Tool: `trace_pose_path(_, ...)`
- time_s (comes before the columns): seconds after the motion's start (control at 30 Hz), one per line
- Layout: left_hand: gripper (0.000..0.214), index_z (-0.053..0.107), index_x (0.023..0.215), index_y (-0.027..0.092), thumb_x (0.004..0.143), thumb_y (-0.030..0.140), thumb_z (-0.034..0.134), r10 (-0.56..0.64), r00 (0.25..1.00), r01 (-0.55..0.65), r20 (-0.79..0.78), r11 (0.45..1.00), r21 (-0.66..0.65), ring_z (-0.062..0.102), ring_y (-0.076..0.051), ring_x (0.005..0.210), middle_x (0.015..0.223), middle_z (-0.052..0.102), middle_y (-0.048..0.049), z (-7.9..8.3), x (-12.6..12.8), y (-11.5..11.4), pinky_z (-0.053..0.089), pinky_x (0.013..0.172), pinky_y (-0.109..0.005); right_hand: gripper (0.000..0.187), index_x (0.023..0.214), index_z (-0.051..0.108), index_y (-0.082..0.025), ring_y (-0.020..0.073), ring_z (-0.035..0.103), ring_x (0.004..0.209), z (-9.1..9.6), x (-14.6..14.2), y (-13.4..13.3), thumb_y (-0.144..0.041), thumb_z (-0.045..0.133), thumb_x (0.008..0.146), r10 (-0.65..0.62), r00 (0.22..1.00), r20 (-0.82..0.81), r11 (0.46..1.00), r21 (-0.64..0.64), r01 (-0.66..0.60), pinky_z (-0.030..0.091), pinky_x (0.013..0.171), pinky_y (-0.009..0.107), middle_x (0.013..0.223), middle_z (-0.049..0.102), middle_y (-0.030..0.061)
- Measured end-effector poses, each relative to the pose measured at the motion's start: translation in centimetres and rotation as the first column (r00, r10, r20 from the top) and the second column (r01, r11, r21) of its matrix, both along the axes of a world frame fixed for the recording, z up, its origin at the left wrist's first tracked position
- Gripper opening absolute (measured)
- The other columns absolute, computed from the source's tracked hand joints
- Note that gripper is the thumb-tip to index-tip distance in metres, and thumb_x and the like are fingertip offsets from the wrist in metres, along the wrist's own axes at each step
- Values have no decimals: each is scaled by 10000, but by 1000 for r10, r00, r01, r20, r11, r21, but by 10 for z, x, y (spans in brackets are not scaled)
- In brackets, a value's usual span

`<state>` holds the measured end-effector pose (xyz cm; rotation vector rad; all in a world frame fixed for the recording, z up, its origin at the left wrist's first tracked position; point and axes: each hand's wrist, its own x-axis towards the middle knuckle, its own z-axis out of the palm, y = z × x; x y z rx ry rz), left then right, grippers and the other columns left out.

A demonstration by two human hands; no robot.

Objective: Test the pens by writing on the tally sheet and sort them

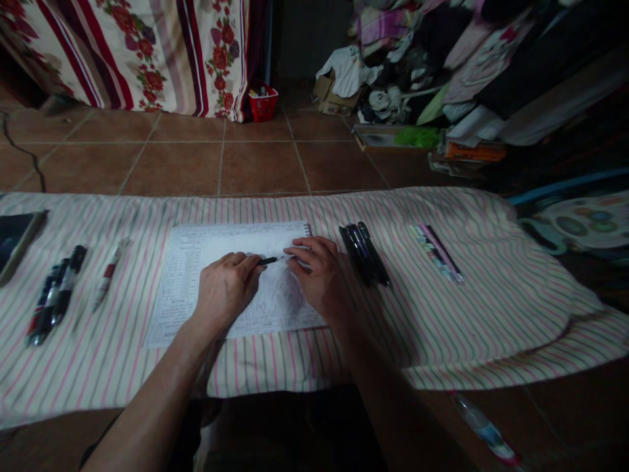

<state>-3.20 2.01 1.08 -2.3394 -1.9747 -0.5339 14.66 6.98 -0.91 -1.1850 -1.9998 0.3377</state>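
A spiral notebook lies open on a striped cloth, its page covered with scribbles. My left hand rests on the page with its fingers curled round a black pen. The pen's tip points right, toward my right hand. That hand lies on the page with its fingers bent, and its fingertips touch the pen's tip end.
Several black pens lie right of the notebook, and coloured pens farther right. More pens and a red-and-white pen lie at left, beside a dark book. Tiled floor, a red basket and piled clothes lie beyond.
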Motion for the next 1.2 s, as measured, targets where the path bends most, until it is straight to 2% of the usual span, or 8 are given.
trace_pose_path(0.4, 245, 679, 960, 196, 904, 322, 476, -58, 998, 59, -20, 997, 52, 600, -185, 709, 760, 682, -32, 2, -1, -1, 411, 594, -293, 150, 895, 737, -268, 225, 511, 1052, 5, -4, -1, -192, 654, 796, 71, 997, -7, 995, -62, -71, 458, 952, 404, 915, 680, 38)
trace_pose_path(0.63, 241, 678, 958, 196, 904, 310, 473, -70, 997, 72, -41, 997, 33, 588, -191, 721, 778, 681, -34, 2, -2, -1, 414, 608, -303, 122, 840, 744, -265, 224, 501, 1049, 3, -2, 0, -189, 669, 782, 71, 997, -12, 997, -33, -72, 468, 940, 394, 914, 672, 41)
trace_pose_path(0.8, 230, 676, 951, 194, 901, 308, 482, -66, 997, 68, -47, 997, 32, 588, -191, 712, 762, 677, -32, 2, -2, -1, 407, 596, -300, 114, 840, 743, -252, 226, 498, 1060, 1, -3, 0, -187, 667, 784, 70, 997, -11, 997, -19, -70, 462, 947, 403, 920, 677, 44)
trace_pose_path(0.97, 250, 667, 967, 191, 910, 325, 464, -71, 997, 73, -39, 996, 44, 606, -188, 716, 771, 685, -38, 1, -2, 0, 419, 614, -292, 175, 934, 725, -256, 223, 505, 1069, 0, -4, 0, -193, 671, 780, 109, 994, -9, 994, -11, -109, 452, 963, 410, 941, 682, 39)
trace_pose_path(1.13, 264, 629, 1037, 170, 899, 341, 483, -39, 999, 38, 12, 997, 63, 614, -181, 685, 747, 682, -45, 0, -2, 0, 430, 613, -280, 138, 881, 734, -262, 215, 524, 1044, -1, -4, 2, -193, 642, 805, 94, 995, -30, 995, -16, -95, 464, 945, 398, 883, 700, 26)
trace_pose_path(1.2, 261, 628, 992, 165, 897, 361, 485, -28, 999, 27, 26, 998, 55, 609, -175, 663, 725, 674, -45, 0, -2, 0, 427, 605, -273, 135, 875, 737, -263, 214, 533, 1036, -1, -4, 2, -201, 637, 810, 91, 995, -37, 995, -31, -92, 473, 931, 394, 872, 706, 27)
